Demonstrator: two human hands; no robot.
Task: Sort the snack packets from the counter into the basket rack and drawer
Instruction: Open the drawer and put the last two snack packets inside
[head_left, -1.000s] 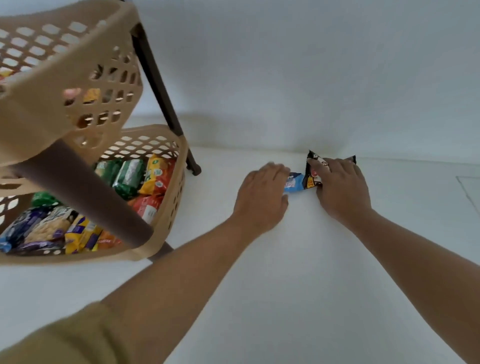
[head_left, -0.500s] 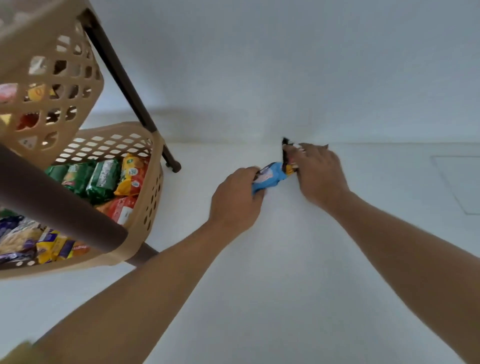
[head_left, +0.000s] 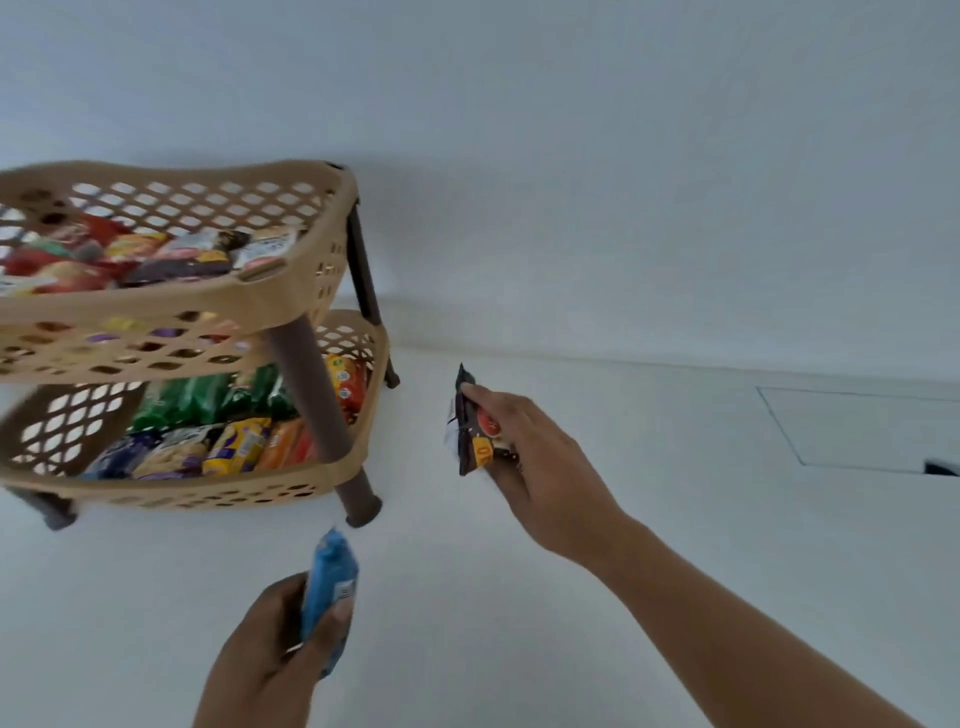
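My left hand (head_left: 270, 654) grips a blue snack packet (head_left: 330, 587) near the bottom of the view, lifted off the white counter (head_left: 519, 597). My right hand (head_left: 540, 467) holds a dark brown packet (head_left: 475, 431) upright above the counter, to the right of the rack. The tan two-tier basket rack (head_left: 291, 301) stands at the left on dark brown legs. Its upper basket holds red and purple packets; its lower basket (head_left: 332, 473) holds green, yellow, orange and purple ones.
A white wall rises behind the counter. At the right, a thin outlined rectangular panel (head_left: 857, 426) lies in the counter surface, with a small dark gap at its near right corner.
Both hands have lifted their packets off the counter and drawn back from the wall. The left hand with the blue packet came toward me; the view has pulled back, showing the rack's upper basket.
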